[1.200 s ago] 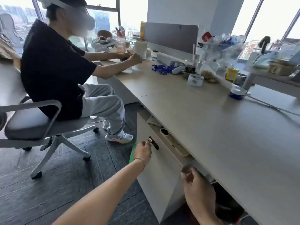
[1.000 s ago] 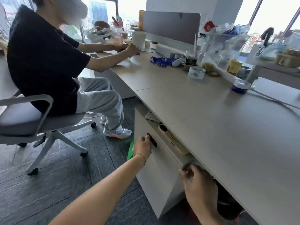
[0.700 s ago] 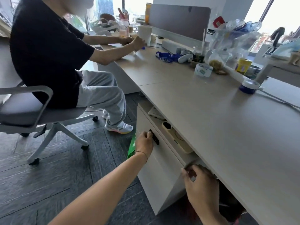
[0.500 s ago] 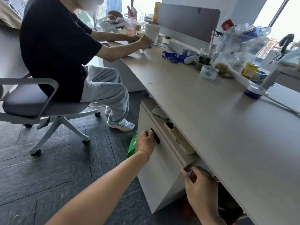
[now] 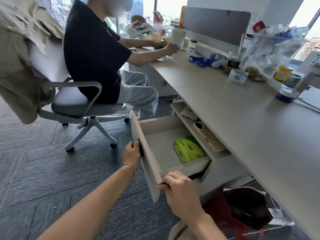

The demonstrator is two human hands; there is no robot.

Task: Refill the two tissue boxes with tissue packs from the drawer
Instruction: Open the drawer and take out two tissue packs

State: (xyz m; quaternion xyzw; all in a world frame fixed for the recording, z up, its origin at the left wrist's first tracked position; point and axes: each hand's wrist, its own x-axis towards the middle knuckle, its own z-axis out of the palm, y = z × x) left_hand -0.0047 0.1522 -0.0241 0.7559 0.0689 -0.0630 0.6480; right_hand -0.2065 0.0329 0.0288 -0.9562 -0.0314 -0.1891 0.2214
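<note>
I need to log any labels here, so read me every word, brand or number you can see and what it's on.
No text can be read.
Green tissue pack in the drawer: dark print, too blurred.
Tape roll: faint marks, unreadable.
Yellow container: purple print, too small.
Red tag: white patch, unreadable.

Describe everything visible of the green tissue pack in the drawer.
The green tissue pack is a soft, bright lime-green plastic-wrapped block with faint printed markings, too blurred to read. It lies flat on the pale floor of the open drawer, toward the drawer's back right, its far edge tucked under the desk's shelf. It looks sealed and full. Neither the left hand on the handle nor the right hand at the drawer's near corner touches it.
</note>
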